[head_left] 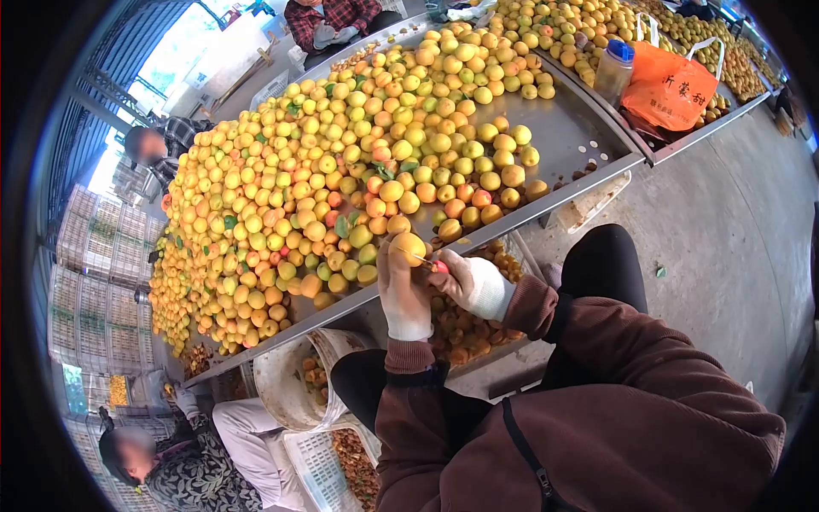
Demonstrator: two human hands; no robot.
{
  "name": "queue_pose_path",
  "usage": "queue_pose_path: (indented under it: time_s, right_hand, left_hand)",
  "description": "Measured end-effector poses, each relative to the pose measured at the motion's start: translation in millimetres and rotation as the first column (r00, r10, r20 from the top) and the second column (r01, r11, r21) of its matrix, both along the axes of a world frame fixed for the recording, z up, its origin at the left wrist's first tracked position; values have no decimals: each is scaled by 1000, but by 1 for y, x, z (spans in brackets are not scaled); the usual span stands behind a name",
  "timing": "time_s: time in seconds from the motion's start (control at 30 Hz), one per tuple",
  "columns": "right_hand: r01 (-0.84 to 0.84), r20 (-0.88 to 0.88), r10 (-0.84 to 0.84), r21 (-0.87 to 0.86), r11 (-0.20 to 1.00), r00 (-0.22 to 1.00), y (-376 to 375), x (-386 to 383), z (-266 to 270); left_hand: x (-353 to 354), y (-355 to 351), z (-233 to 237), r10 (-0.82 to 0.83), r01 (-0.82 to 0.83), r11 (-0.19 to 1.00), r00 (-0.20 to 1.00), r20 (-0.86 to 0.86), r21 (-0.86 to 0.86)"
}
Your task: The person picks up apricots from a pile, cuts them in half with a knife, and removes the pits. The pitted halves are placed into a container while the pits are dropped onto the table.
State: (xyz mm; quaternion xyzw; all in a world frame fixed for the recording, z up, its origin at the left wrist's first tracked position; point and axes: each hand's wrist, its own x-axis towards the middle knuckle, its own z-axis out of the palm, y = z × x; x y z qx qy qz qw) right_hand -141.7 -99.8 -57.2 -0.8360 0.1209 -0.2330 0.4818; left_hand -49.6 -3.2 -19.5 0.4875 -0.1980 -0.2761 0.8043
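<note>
A yellow apricot [407, 247] sits in the fingers of my left hand [401, 294], which wears a white glove and is closed around it. My right hand [473, 280], gloved as well, grips a small knife [439, 267] by its red handle. The thin blade meets the side of the apricot. Both hands are close together at the near edge of a metal table [546, 200], where a broad heap of apricots [281, 183] lies. Under my hands stands a crate of cut apricot pieces [465, 328].
To the left of my knees is a white bucket [286, 384], with a white crate [316, 461] of scraps below it. Other people sit around the table. An orange bag [670, 90] and a blue-lidded bottle [612, 72] stand at the right.
</note>
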Motion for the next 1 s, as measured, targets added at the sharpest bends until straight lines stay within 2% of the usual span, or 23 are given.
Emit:
queue_pose_path:
  time_s: [0.03, 0.1, 0.13, 0.17, 0.2, 0.23, 0.3, 0.33, 0.37, 0.43, 0.47, 0.5, 0.63, 0.67, 0.7, 0.73, 0.77, 0.83, 0.87, 0.9, 0.97, 1.0]
  right_hand:
    - [3, -1, -3, 2, 1000, 1000, 2, 0, -3]
    - [16, 8, -17, 69, 997, 1000, 4, 1, -5]
    - [5, -4, -4, 43, 999, 1000, 3, 0, -2]
    - [-1, -5, 1, 39, 999, 1000, 2, 0, -1]
    - [-1, -12, 2, 59, 998, 1000, 0, 1, 2]
    - [1, -17, 0, 83, 997, 1000, 1, 2, 3]
    - [9, -8, -9, 57, 998, 1000, 3, 3, 0]
    - [19, 0, -19, 25, 999, 1000, 3, 3, -2]
    - [21, -5, -21, 26, 999, 1000, 2, 2, -4]
    - [-7, -24, 6, -56, 998, 1000, 0, 3, -9]
    - [-6, -1, 6, -111, 994, 1000, -2, 4, -10]
    - [-12, -6, 11, -109, 994, 1000, -2, 5, -7]
    - [-18, -108, 13, -42, 999, 994, 0, 2, 2]
    - [-18, -72, 13, -72, 997, 997, -1, 3, -4]
    - [-19, -34, 15, -105, 994, 999, -1, 3, -4]
    - [-21, 132, 29, -63, 998, 991, 0, 1, -3]
    - [-24, 130, 32, -67, 997, 991, 0, 0, -2]
    - [-2, -62, -3, -74, 997, 998, -1, -3, 3]
    - [65, -23, -64, 59, 996, 998, -2, 0, 6]
    - [74, -21, -73, 56, 996, 997, -6, 2, 11]
    - [248, 136, -238, -56, 967, 962, -15, 7, 23]
    - [256, 175, -253, 3, 967, 952, -15, 8, 31]
  left_hand:
    - [3, 3, -7, -3, 3, 1000, 1000, -1, 2]
    - [11, 5, -20, -163, 153, 986, 959, -232, -59]
    - [9, 5, -22, -73, 75, 997, 988, -137, 11]
    - [10, 2, -25, -68, 70, 998, 988, -138, 7]
    - [13, -1, -28, 9, -19, 995, 995, 99, 94]
    - [15, -2, -31, 62, -122, 979, 940, 336, 162]
    - [18, 3, -33, 27, -98, 973, 948, 318, 209]
    - [18, 4, -33, -50, 43, 989, 998, 40, 144]
    - [17, 4, -33, -145, 158, 987, 961, -234, 39]
    - [6, 1, -17, -98, 116, 991, 964, -245, 60]
    - [5, 1, -14, -152, 158, 987, 940, -305, -6]
    - [4, 2, -13, -208, 195, 978, 910, -360, -72]
    - [6, 3, -22, -189, 177, 982, 924, -332, -65]
    - [7, 4, -24, -185, 173, 983, 927, -327, -65]
    - [7, 1, -26, -102, 87, 995, 926, -364, -58]
    - [7, 1, -28, -21, 1, 999, 915, -404, -50]
    - [11, 4, -28, -20, -2, 999, 914, -405, -54]
    - [13, 11, -19, -67, 35, 997, 863, -501, -73]
    - [11, 13, -14, -54, 59, 998, 871, -489, -4]
    - [7, 9, -12, -63, 68, 998, 871, -487, -7]
    - [-11, -3, -14, -16, 53, 982, 980, -200, 183]
    - [-18, -9, -20, -64, 68, 982, 997, -30, 175]
